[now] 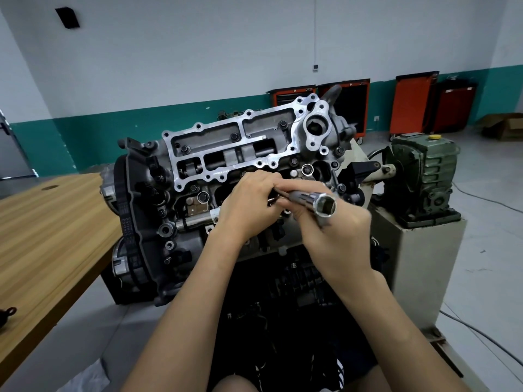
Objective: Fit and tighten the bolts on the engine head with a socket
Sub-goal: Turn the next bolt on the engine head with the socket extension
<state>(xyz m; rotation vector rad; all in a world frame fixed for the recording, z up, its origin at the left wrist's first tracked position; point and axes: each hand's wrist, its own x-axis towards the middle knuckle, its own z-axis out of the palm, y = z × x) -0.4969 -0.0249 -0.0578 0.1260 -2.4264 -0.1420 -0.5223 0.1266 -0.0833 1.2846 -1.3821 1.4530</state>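
Observation:
The grey engine head (pixel 226 148) sits tilted on a stand in front of me, with several black bolts (pixel 234 136) seated in its bright machined cover. My right hand (pixel 336 236) grips a long chrome socket (pixel 314 202), whose open hex end points toward me. My left hand (pixel 249 205) has its fingers curled at the socket's far end, over the middle of the head; a small metal part shows between its fingers, and I cannot tell what it is.
A wooden table (pixel 48 236) stands at the left, close to the engine's belt side. A green gearbox (pixel 421 176) on a beige pedestal stands at the right. Orange tool cabinets (pixel 410 106) line the back wall. Cables (pixel 481 346) lie on the floor at the right.

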